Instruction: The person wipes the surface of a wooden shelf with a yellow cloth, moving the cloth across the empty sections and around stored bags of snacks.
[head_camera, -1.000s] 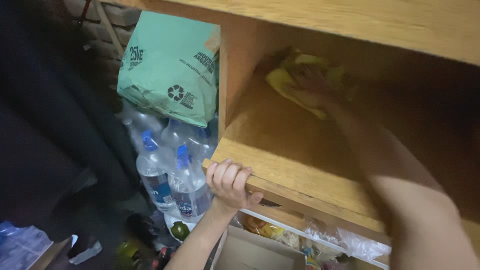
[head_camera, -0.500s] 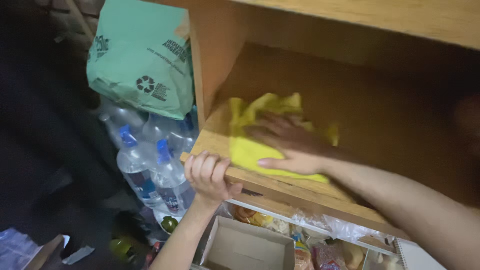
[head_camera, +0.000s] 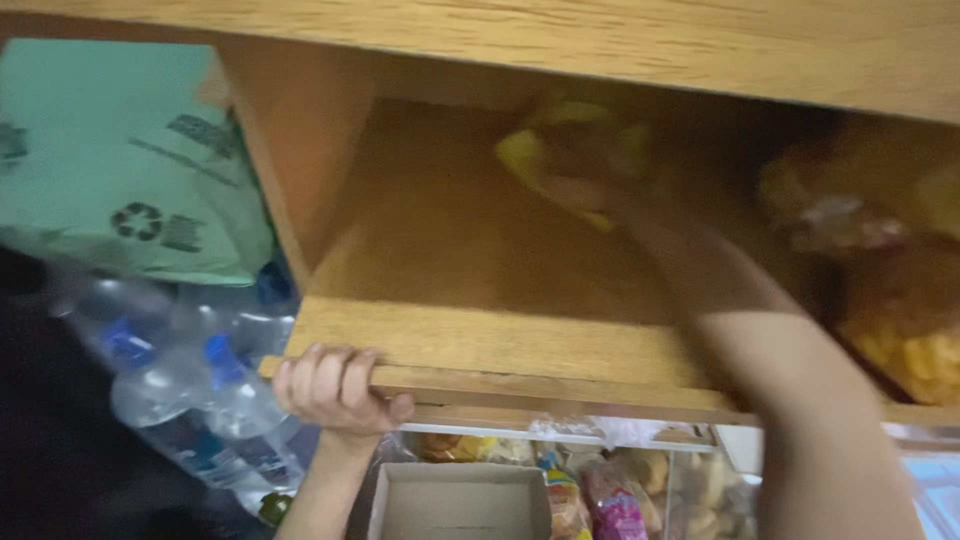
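Right hand (head_camera: 590, 170) is deep in the wooden shelf (head_camera: 480, 340), palm pressed flat on the yellow cloth (head_camera: 530, 150) near the back wall — blurred, so the finger spread is unclear. The cloth looks soft, light and floppy, best bunched from the middle. Right arm stretched forward — left hand (head_camera: 335, 385) has its fingers curled tight over the shelf's front edge.

One cam only, head-worn, so no 2nd view to overlap. It looks down and fwd, close up, into a wooden shelf (head_camera: 480, 345). Left hand (head_camera: 335, 388) sits near bottom centre; bottles (head_camera: 190, 390) at lower left, cardboard box (head_camera: 455, 500) below.
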